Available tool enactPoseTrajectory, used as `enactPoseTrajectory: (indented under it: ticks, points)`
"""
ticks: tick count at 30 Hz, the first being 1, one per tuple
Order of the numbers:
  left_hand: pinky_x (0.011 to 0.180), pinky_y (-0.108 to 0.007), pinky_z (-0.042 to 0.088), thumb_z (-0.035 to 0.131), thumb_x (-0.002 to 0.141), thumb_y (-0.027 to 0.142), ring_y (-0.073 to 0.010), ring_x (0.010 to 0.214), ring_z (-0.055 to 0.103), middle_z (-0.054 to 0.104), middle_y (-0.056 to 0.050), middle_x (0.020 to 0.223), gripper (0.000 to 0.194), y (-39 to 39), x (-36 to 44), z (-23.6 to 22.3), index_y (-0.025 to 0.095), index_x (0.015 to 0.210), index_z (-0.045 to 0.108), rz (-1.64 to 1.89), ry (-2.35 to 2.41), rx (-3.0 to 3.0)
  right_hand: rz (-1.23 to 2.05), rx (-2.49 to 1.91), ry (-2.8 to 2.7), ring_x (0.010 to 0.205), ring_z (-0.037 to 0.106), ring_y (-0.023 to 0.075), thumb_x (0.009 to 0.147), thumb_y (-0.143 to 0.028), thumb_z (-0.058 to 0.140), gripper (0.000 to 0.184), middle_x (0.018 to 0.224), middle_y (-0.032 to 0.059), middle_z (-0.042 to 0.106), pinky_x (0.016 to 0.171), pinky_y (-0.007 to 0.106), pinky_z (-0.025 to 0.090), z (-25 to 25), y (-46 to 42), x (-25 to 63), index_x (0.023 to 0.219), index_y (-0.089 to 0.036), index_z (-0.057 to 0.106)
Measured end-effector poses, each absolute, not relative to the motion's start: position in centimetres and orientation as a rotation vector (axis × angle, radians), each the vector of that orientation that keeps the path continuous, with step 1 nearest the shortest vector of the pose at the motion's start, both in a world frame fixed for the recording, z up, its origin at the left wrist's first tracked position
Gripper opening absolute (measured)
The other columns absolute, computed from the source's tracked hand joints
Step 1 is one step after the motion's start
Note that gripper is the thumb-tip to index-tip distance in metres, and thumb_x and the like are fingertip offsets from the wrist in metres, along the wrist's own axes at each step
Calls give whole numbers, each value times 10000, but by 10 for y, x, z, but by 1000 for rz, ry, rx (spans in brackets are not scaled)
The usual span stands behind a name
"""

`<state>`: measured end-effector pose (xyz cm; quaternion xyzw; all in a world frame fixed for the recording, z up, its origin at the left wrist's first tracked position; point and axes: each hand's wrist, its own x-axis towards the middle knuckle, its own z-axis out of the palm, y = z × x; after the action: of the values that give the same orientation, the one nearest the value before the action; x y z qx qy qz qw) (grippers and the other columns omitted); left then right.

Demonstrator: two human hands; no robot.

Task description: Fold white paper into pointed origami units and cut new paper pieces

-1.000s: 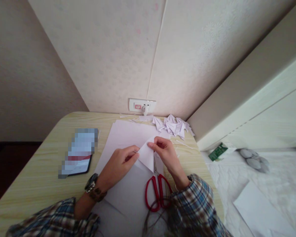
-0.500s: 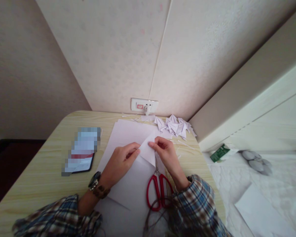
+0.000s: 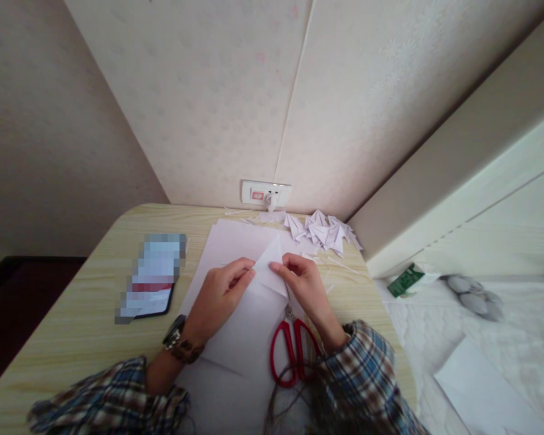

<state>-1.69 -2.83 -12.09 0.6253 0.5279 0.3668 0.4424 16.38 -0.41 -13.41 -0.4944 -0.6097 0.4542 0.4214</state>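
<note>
A small folded piece of white paper (image 3: 269, 277) is held up between my two hands, above a stack of white sheets (image 3: 229, 329). My left hand (image 3: 224, 290) pinches its left corner between thumb and fingers. On the other side my right hand (image 3: 303, 278) grips the right edge, thumb on the near face. Red-handled scissors (image 3: 283, 353) lie just below, beside my right wrist; their blades are mostly hidden. Strands of hair hang over the handles.
Several folded white paper pieces (image 3: 326, 232) are heaped at the table's back right, among thin paper strips (image 3: 342, 264). A phone (image 3: 156, 278) lies at left. Behind is a wall socket (image 3: 266, 193) with a plug. A green-and-white carton (image 3: 407, 280) and another sheet (image 3: 485, 386) rest at right.
The folded paper has tilted slightly between my fingers, its lower right corner rising a little. Both hands keep their pinch and have hardly moved.
</note>
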Motion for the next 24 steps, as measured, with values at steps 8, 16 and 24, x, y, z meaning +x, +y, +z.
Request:
enactPoseTrajectory:
  ticks: [8, 16, 24]
  points:
    - [600, -279, 453, 610, 901, 425, -158, 659, 626, 664, 25, 706, 262, -24, -21, -120, 171, 854, 653, 1044, 1341, 1479, 1159, -1220, -1518, 605, 460, 125, 810, -446, 657, 332, 596, -40, 519, 593, 261, 343, -128, -5, 164, 610, -202, 556]
    - [592, -276, 490, 647, 896, 437, -150, 664, 627, 656, 19, 753, 276, -28, -21, -123, 161, 888, 654, 1072, 1329, 1400, 1134, -1232, -1528, 594, 450, 123, 830, -500, 643, 384, 587, -44, 500, 590, 260, 353, -127, -5, 163, 608, -208, 528]
    - [632, -314, 567, 605, 955, 407, -153, 711, 649, 678, -23, 920, 288, -23, -25, -128, 151, 1082, 642, 1065, 1431, 1290, 1099, -1221, -1636, 632, 533, 129, 909, -477, 604, 382, 636, -38, 558, 638, 276, 429, -129, -6, 166, 662, -188, 566]
